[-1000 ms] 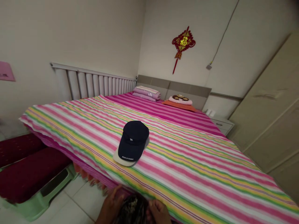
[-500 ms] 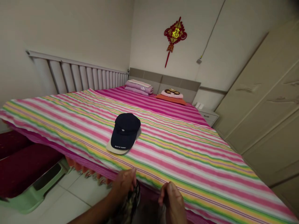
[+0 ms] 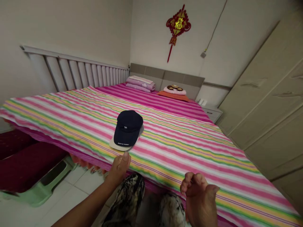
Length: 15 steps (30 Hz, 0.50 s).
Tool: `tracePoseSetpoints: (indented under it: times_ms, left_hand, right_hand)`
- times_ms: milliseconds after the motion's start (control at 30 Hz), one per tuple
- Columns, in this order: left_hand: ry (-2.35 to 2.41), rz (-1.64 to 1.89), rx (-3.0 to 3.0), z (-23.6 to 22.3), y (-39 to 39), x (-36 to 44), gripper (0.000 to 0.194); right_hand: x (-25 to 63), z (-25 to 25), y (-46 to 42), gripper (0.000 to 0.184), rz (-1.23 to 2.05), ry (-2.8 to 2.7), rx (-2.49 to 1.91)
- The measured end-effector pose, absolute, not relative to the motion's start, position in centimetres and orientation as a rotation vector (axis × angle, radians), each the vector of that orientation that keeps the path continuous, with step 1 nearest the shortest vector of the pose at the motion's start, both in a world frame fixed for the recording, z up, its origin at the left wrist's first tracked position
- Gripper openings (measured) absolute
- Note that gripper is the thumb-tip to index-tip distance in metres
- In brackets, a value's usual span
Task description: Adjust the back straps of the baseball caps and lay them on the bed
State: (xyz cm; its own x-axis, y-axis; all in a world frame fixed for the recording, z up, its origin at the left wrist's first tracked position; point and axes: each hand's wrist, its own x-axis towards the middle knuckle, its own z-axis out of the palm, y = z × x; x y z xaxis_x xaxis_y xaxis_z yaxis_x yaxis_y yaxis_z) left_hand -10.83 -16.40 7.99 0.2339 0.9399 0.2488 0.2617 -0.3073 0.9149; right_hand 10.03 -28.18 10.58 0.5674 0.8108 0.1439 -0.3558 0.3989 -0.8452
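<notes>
A dark navy cap (image 3: 128,128) with a pale brim lies on top of the striped bedspread (image 3: 180,148), near the bed's front edge. My left hand (image 3: 119,168) stretches toward it, fingers extended, its tip just below the brim and not touching the cap. My right hand (image 3: 200,197) hovers over the bed's edge to the right, fingers loosely curled in, with nothing in them. Beneath both hands is dark patterned fabric (image 3: 129,197); I cannot make out what it is.
Folded purple bedding (image 3: 141,84) and a pillow on an orange cloth (image 3: 174,91) lie by the headboard. A radiator (image 3: 78,71) lines the left wall. Red-cushioned green stools (image 3: 30,170) stand left of the bed; a wardrobe (image 3: 270,104) is on the right, with a nightstand (image 3: 211,112) beside it.
Both hands have let go of the dark patterned fabric and moved apart. The left hand has risen toward the cap; the right has shifted right and up over the bed's edge.
</notes>
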Motion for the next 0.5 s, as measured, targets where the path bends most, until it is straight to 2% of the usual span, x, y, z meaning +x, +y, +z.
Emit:
tracePoseSetpoints:
  times_ms: [333,500]
  left_hand:
    - [1.103,1.183,1.655,8.9,-14.8,-11.0,0.058]
    - [1.141,1.144,1.606,7.2,-13.6,-11.1,0.057]
  right_hand:
    - [12.3,13.1,-26.3,0.061,0.773,-0.641,-0.925]
    - [12.7,12.0,-24.7,0.062,0.704,-0.775,-1.010]
